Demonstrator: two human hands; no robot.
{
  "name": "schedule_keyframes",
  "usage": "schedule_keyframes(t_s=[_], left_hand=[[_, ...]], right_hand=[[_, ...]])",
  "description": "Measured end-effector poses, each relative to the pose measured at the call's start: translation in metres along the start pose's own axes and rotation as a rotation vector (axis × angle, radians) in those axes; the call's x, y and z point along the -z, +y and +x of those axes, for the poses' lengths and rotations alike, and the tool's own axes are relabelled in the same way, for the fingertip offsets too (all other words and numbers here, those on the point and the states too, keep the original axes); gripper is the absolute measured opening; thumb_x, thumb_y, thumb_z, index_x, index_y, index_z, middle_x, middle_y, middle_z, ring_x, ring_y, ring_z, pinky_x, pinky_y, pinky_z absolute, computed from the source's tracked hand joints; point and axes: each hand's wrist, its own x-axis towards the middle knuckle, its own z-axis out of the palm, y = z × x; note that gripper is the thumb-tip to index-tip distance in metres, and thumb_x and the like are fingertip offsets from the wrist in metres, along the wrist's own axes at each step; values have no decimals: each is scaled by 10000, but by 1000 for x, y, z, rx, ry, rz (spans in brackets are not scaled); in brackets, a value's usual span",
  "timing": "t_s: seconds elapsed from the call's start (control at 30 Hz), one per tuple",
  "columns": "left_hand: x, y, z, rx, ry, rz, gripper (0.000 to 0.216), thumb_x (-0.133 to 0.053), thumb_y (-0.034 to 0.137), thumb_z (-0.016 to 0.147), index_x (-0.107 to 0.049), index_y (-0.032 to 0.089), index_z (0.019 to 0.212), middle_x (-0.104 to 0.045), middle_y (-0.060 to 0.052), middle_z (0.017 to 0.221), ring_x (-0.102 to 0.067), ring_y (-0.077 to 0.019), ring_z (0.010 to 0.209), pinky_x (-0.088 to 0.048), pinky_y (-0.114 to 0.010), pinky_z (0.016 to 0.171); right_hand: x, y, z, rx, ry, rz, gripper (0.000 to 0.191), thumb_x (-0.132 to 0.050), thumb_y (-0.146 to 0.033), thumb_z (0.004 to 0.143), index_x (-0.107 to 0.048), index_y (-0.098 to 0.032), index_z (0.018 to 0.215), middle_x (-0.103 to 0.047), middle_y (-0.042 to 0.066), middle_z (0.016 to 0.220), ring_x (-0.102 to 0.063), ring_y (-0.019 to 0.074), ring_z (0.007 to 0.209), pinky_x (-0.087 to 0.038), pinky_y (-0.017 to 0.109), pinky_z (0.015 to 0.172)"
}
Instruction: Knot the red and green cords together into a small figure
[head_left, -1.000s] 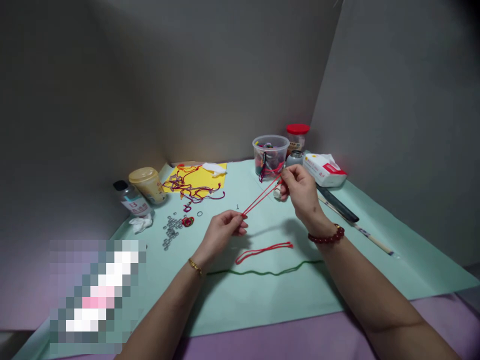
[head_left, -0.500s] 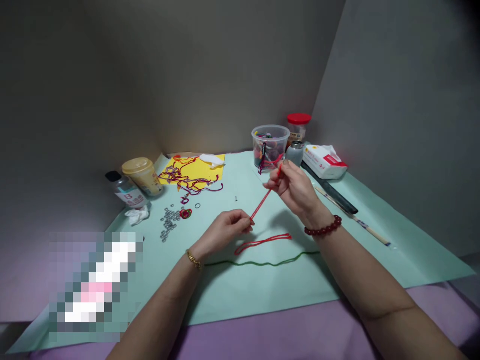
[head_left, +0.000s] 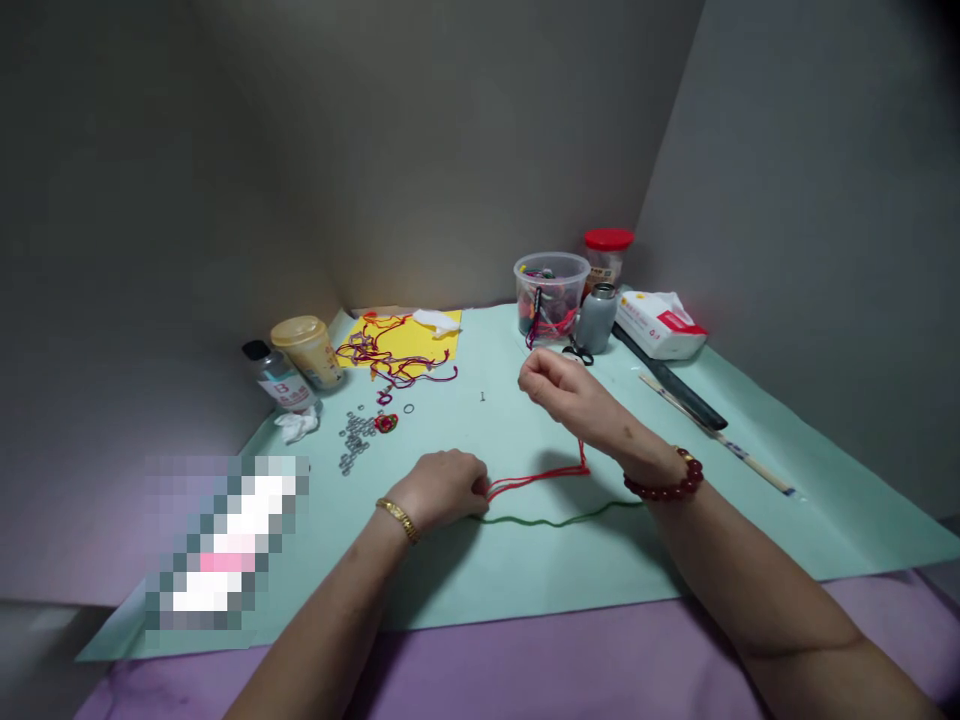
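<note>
Two bare hands work low over a pale green paper sheet [head_left: 457,585]. The left hand [head_left: 441,490] is curled closed, and a thin doubled red cord [head_left: 536,478] runs out from its fingertips, level across the sheet to a sharp bend, then rises toward the right wrist. The right hand [head_left: 566,390] hangs above with its fingers loosely curled; whether it pinches the cord cannot be told, as the hand hides that end. A wavy dark green cord [head_left: 559,521] lies on the sheet just below the red one, touching the left hand's edge.

Farther off stand a clear plastic tub of coloured cords [head_left: 551,290], a red-lidded jar [head_left: 607,255] and a grey metal bottle [head_left: 596,320], with small black-handled scissors [head_left: 579,354] at their foot. Tangled red and purple threads [head_left: 394,350] sprawl on a yellow paper sheet [head_left: 435,340], and a scatter of small metal rings [head_left: 356,435] lies nearer the left hand.
</note>
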Motion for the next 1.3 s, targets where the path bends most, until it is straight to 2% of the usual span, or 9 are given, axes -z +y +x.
schedule_keyframes(t_s=[0.13, 0.33, 0.53, 0.7, 0.83, 0.93, 1.03, 1.17, 1.3], left_hand=[[9, 1, -3, -46, 49, -86, 134, -574, 300, 744, -670, 227, 684, -653, -24, 671, -510, -174, 588, -266, -270, 556], [27, -1, -11, -107, 230, -255, 202, -525, 327, 813, -628, 191, 706, -604, 4, 626, -491, -146, 585, -279, -254, 556], [37, -11, -15, -109, 319, -326, 245, -541, 381, 824, -640, 180, 723, -628, 0, 657, -511, -138, 611, -302, -239, 550], [46, -17, -20, -107, 376, -458, 215, -568, 366, 818, -651, 177, 758, -638, -6, 696, -528, -137, 635, -336, -233, 552], [46, -12, -17, -123, 500, -699, 220, -589, 364, 833, -646, 167, 752, -635, -15, 716, -548, -138, 679, -403, -240, 624], [41, -9, -10, -163, 549, -977, 225, -627, 370, 826, -688, 170, 909, -656, -25, 810, -557, -137, 721, -442, -255, 692], [33, -7, -1, -197, 487, -1140, 324, -684, 347, 797, -706, 198, 1083, -686, -36, 922, -559, -140, 779, -445, -267, 751], [21, -4, 7, -196, 472, -1287, 240, -699, 357, 797, -743, 176, 949, -679, -26, 843, -550, -132, 754, -436, -273, 761], [17, 2, 8, -261, 418, -1411, 208, -711, 361, 799, -666, 158, 809, -615, 8, 730, -541, -117, 705, -440, -271, 757]], right_hand=[[-3, 2, 0, 14, -54, -113, 187, -473, -301, 915, -487, -210, 752, -476, -39, 677, -412, 116, 630, -311, 254, 578], [-26, 9, -3, -27, -371, -248, 161, -535, -343, 887, -624, -216, 935, -601, -11, 733, -513, 146, 688, -351, 264, 634], [-37, 18, -3, -11, -399, -307, 197, -490, -301, 910, -669, -218, 916, -623, 4, 745, -519, 146, 688, -350, 269, 650], [-40, 19, -4, -102, -413, -149, 210, -495, -316, 896, -625, -203, 777, -528, -26, 646, -456, 123, 618, -331, 245, 580], [-41, 19, -4, -196, -481, 149, 263, -519, -410, 894, -581, -193, 759, -374, -61, 583, -319, 95, 530, -252, 228, 494], [-39, 18, -4, -287, -499, 414, 333, -551, -512, 872, -550, -191, 787, -283, -90, 564, -203, 81, 487, -169, 229, 453], [-37, 17, -3, -334, -485, 556, 363, -596, -545, 841, -521, -193, 789, -247, -103, 566, -147, 76, 484, -125, 233, 445], [-37, 15, -3, -354, -496, 610, 364, -618, -535, 831, -509, -192, 772, -245, -105, 564, -142, 73, 482, -111, 237, 443], [-38, 14, -4, -352, -509, 606, 357, -606, -529, 839, -532, -184, 784, -245, -103, 565, -150, 71, 483, -114, 234, 444]])
